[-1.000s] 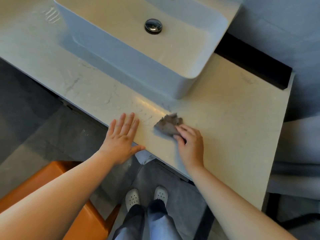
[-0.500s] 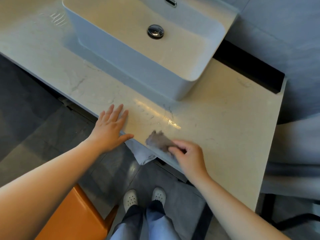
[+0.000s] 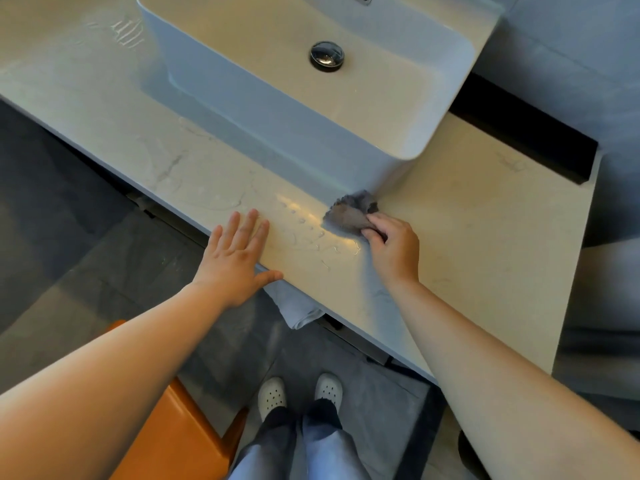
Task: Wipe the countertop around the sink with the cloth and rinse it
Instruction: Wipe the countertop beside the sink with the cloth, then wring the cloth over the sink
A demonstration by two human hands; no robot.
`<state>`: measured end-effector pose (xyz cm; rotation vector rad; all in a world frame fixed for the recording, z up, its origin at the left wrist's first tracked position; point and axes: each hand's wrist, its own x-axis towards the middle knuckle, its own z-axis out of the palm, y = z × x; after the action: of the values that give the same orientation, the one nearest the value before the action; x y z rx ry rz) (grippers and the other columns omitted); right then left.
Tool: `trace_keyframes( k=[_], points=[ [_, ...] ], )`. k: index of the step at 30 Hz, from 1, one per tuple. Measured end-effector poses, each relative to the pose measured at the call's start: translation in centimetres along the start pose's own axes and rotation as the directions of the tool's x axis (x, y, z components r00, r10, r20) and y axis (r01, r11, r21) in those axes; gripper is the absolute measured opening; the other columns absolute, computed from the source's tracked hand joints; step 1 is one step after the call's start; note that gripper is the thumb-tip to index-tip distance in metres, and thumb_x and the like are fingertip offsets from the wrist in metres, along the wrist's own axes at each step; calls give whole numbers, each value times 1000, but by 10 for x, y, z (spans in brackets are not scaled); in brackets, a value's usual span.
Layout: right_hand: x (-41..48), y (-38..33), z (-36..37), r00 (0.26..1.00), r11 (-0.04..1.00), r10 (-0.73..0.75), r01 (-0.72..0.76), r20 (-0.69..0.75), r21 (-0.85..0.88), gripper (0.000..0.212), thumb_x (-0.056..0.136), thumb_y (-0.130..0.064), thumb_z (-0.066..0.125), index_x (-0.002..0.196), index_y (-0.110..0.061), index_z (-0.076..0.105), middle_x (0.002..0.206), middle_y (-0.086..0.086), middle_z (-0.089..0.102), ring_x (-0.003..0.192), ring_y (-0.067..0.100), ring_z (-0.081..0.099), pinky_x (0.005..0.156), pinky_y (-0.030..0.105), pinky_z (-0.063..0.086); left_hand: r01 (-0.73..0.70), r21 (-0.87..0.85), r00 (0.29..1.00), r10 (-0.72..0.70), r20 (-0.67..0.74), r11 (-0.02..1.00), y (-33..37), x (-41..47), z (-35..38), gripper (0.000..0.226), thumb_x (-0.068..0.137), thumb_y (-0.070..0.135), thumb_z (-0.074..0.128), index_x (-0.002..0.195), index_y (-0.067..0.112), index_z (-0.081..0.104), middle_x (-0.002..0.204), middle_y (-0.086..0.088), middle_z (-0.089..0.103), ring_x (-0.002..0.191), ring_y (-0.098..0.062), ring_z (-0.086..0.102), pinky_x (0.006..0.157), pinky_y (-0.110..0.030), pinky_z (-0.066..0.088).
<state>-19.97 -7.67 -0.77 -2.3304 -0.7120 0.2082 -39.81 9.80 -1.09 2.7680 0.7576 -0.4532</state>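
Pinching the cloth [image 3: 349, 214] at the near corner of the sink [image 3: 242, 109], the right hand [image 3: 394, 249] lay at three o'clock from the flat, spread left hand [image 3: 239, 258]. Firm overlapping strokes across the tabletop [image 3: 485, 237] seemed best.

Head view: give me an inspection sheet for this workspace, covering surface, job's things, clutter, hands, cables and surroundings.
Surface: pale countertop, wet streaks in front of the sink.
Job's things: grey cloth crumpled on the countertop by the sink's near corner.
Clutter: nothing seen.
Hands: right hand grips the cloth; left hand flat, fingers straight, at the counter's front edge.
Cables: nothing seen.
Surroundings: white towel hanging below the counter, orange seat, grey tiled floor.
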Motion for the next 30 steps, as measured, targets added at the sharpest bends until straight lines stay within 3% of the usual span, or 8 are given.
trace_keyframes(
  k=[9, 12, 14, 16, 20, 25, 28, 30],
  points=[
    [-116, -9, -3, 993, 999, -40, 40, 114, 2, 35, 80, -8, 72, 112, -19, 70, 113, -4, 69, 107, 14, 57, 98, 36, 42, -4, 6, 1000, 4, 22, 1000, 0, 0, -3, 93, 86, 71, 30, 148, 21, -17, 156, -4, -26, 143, -27, -22, 118, -45, -6],
    [-127, -21, -11, 979, 996, 48, -62, 196, 69, 31, 82, -8, 70, 110, -19, 71, 108, -7, 70, 102, 7, 57, 96, 31, 46, -7, -55, 999, 9, 36, 998, 3, -1, -14, 91, 87, 66, 40, 151, 20, -7, 158, -5, -18, 145, -27, -15, 118, -44, -1],
    [-125, -33, -22, 955, 975, 120, -165, 273, 150, 28, 85, -9, 67, 110, -19, 71, 103, -10, 70, 96, 2, 60, 91, 23, 50, -9, -189, 999, 18, 45, 982, 3, -3, -27, 86, 89, 59, 47, 152, 18, 6, 160, -5, -6, 147, -26, -4, 119, -42, 7],
    [-119, -45, -36, 951, 966, 119, -178, 285, 189, 27, 86, -10, 66, 110, -19, 72, 102, -12, 70, 93, -2, 61, 83, 11, 48, -13, -333, 999, 24, 29, 943, 1, -11, -40, 77, 90, 53, 50, 151, 17, 19, 160, -4, 9, 146, -24, 9, 117, -38, 14],
    [-93, -65, -64, 975, 998, -27, 12, 220, 69, 27, 82, -9, 70, 108, -18, 73, 107, -8, 69, 103, 8, 57, 93, 16, 39, -66, -420, 997, 72, -1, 905, 2, -39, -57, 63, 92, 50, 48, 146, 21, 33, 152, 0, 34, 138, -18, 32, 112, -35, 28],
    [-52, -92, -100, 928, 939, -319, 337, 191, -64, 28, 79, -8, 73, 103, -21, 74, 105, -8, 72, 99, 17, 60, 90, 35, 42, -83, -689, 995, 99, -16, 720, 13, -51, -99, 70, 81, 64, 49, 142, 32, 37, 134, 11, 53, 121, -7, 50, 101, -29, 43],
    [-25, -110, -118, 874, 872, -453, 476, 176, -114, 25, 79, -11, 69, 101, -21, 74, 104, -10, 71, 96, 20, 60, 82, 35, 40, -214, -663, 974, 206, -93, 717, 27, -45, -139, 81, 69, 68, 57, 142, 38, 35, 131, 17, 52, 118, -1, 49, 100, -25, 43],
    [-7, -120, -127, 838, 828, -520, 542, 163, -146, 25, 78, -16, 65, 100, -22, 74, 104, -10, 72, 94, 20, 61, 79, 27, 36, -264, -656, 962, 241, -127, 707, 38, -36, -163, 82, 67, 67, 63, 140, 41, 36, 131, 18, 52, 117, 0, 50, 99, -26, 46]
  ],
)
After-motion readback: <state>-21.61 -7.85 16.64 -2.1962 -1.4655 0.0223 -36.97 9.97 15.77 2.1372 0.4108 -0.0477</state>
